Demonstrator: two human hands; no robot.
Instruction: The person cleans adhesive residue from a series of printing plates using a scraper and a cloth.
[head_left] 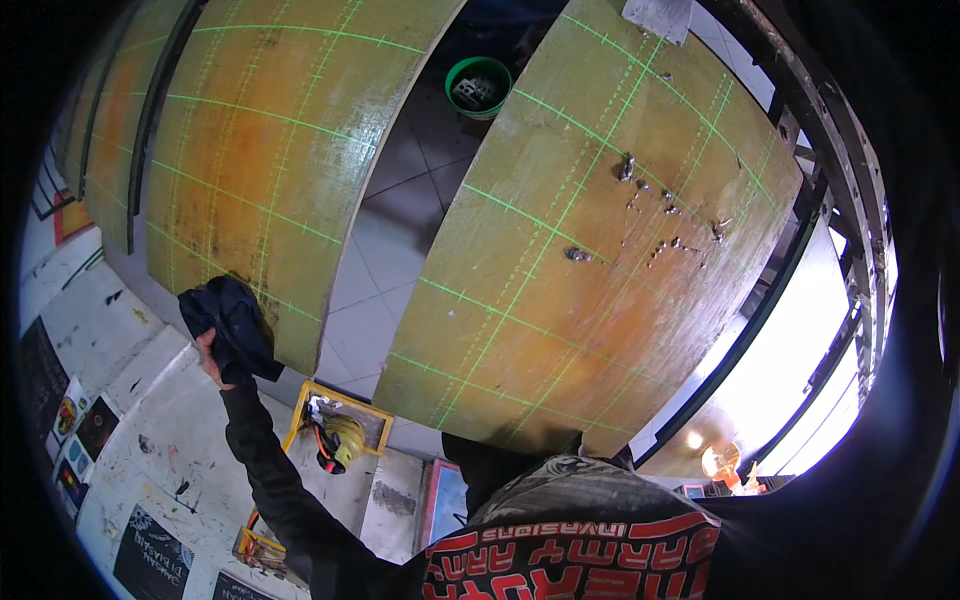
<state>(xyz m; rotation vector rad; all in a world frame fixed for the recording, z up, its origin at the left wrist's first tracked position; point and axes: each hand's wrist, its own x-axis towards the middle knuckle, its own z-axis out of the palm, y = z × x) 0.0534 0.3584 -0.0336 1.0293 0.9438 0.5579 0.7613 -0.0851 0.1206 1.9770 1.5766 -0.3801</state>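
Reaching out to the left, my left hand (209,358) is closed on a bunched black cloth (228,318). The cloth lies over the near left corner of a yellow-green board (230,130) marked with bright green grid lines and worn orange patches. A second gridded board (540,260) spreads right in front of my body. Several dark, shiny lumps and spatters, among them a small clump (577,255), dot its surface. My right hand does not show anywhere.
A green bucket (479,87) with dark contents stands in the gap between the boards, above the tiled floor (385,260). Near my left arm is a yellow-framed box (340,425) holding a yellow roll. A stained white surface, dark frames and a brightly lit panel (780,360) surround this.
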